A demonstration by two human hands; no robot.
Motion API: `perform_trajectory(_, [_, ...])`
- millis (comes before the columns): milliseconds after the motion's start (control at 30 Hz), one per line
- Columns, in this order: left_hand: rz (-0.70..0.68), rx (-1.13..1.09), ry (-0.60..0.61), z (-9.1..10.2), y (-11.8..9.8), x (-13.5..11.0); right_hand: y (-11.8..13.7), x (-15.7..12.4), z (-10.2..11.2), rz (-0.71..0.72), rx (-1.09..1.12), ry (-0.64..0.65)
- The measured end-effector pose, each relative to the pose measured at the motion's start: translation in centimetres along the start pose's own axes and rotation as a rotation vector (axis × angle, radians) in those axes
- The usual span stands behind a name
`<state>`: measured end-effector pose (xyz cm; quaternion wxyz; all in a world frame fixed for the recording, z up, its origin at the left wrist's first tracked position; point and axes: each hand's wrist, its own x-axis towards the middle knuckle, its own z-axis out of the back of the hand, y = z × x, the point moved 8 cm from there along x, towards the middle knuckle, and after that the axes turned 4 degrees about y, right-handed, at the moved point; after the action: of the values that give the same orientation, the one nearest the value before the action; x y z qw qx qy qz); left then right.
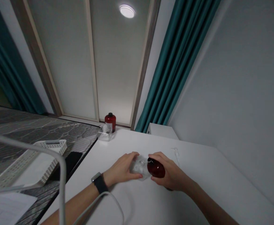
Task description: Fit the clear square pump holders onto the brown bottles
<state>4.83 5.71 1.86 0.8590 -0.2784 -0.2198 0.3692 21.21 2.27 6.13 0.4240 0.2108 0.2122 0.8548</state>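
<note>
My left hand [126, 170] is closed around the side of a clear plastic container [141, 168] on the white table [137, 200]. Wrapped in my right hand [171, 172] is a dark red bottle [156, 168] with a black cap [151, 161], close against the container's right side. Whether the two touch, I cannot tell. Toward the far left corner of the table stands another red bottle [113, 120] with a black cap, upright behind a second clear container [104, 134]. My palms hide parts of the held things.
A white perforated basket [63, 145] rests left of the table, beside a black flat object [71, 159] and papers [7, 207]. A pale cable [62, 184] crosses the near left. Thin clear strips [176, 153] lie beyond my right hand. A white cabinet [162, 130] stands behind.
</note>
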Motion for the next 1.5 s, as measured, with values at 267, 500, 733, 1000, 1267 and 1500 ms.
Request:
perform_trajectory(267, [0.011,-0.005,0.011,0.0,0.2,0.1,-0.5,-0.5,0.1,0.055,0.051,-0.191])
perform_trajectory(500, [0.01,-0.05,0.006,-0.2,0.3,0.1,-0.6,-0.6,0.2,0.054,0.05,-0.269])
perform_trajectory(733, [-0.011,-0.061,0.038,0.0,0.3,0.1,-0.8,-0.5,-0.4,0.033,0.033,-0.224])
perform_trajectory(1000, [-0.038,0.007,0.02,0.0,0.2,0.2,-0.6,-0.1,0.2,0.011,0.017,-0.126])
perform_trajectory(1267, [-0.086,0.102,-0.006,0.2,-0.7,0.1,0.6,0.0,1.0,0.035,-0.028,-0.008])
perform_trajectory(1500, [-0.147,0.156,0.007,0.8,-1.6,0.1,0.8,-0.1,0.6,-0.006,-0.064,0.07])
